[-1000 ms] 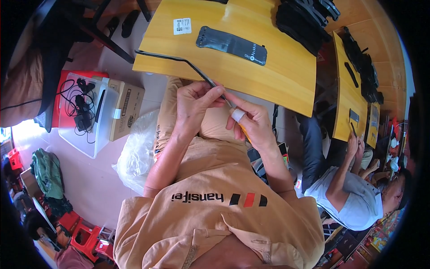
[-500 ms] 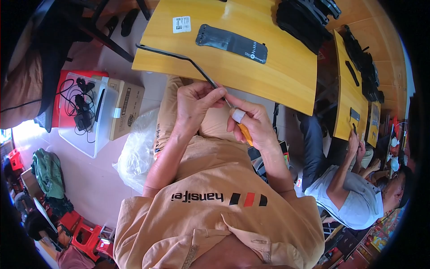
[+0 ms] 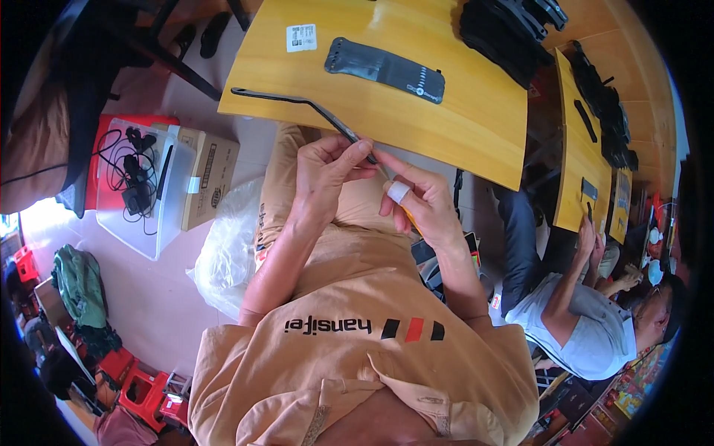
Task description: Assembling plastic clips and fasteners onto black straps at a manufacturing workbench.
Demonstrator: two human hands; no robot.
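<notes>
A person in a tan shirt sits at the near edge of a yellow wooden table [image 3: 416, 126], seen from above. The left hand [image 3: 327, 167] is closed in a pinch, thumb and fingers pressed together on the near end of a long, thin black strap [image 3: 297, 104]. The strap runs from that grip up and to the left across the table edge, its far end resting on the wood. The right hand [image 3: 424, 201] sits just beside the left, fingers curled shut around a slim orange-handled tool [image 3: 409, 217]; its fine tip points at the spot where the left hand pinches the strap. One finger of the right hand wears a white band. The work appears to be at an early or middle stage: this one strap is being handled at its end, and nothing in view shows a finished result. One wider flat black piece [image 3: 384, 69] lies untouched farther back on the table, near one small white label [image 3: 301, 37]. One heap of black parts [image 3: 506, 30] sits at the far right corner; they cannot be counted singly. On the floor to the left are one cardboard box [image 3: 212, 175], one clear bin of cables [image 3: 137, 186] and one clear plastic bag [image 3: 227, 260]. A second person [image 3: 580, 312] sits at the right beside another table.
</notes>
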